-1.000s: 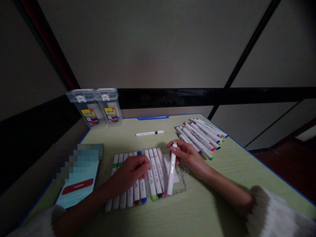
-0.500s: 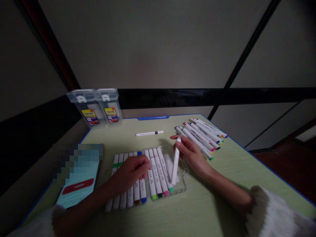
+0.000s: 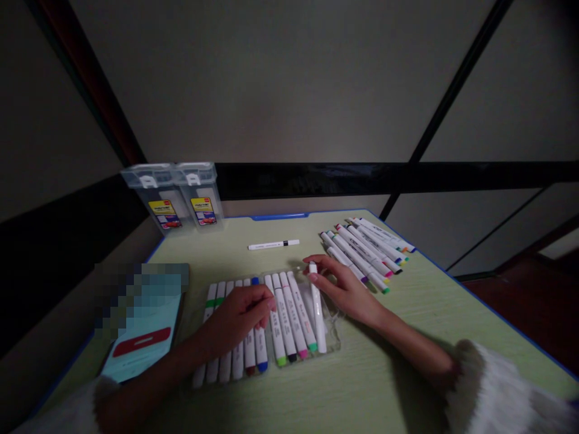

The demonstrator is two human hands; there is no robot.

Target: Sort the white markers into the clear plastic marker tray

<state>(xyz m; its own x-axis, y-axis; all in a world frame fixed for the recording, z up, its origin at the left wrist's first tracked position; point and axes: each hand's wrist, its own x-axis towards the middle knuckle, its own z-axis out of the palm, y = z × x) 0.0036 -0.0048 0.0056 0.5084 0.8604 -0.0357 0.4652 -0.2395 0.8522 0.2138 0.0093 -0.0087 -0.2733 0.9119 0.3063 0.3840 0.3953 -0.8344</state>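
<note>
The right hand [image 3: 348, 292] pinches a white marker [image 3: 317, 310] near its far end, thumb against the fingers. That marker is over the right part of the clear case [image 3: 335, 345], its near end pointing back toward the person. Its long axis runs mostly away from the body, close to the line of the green-tipped marker [image 3: 303, 316] just to its left, which leans a little more. Whether the held marker's near end rests on the case is hard to tell. The right hand is clearly the nearer one; the left hand [image 3: 246, 307] lies over the markers further left with its fingers curled, and whether it grips anything is hidden. Loose markers [image 3: 362, 247] lie on the worktop [image 3: 375, 386], beyond the right hand.
</note>
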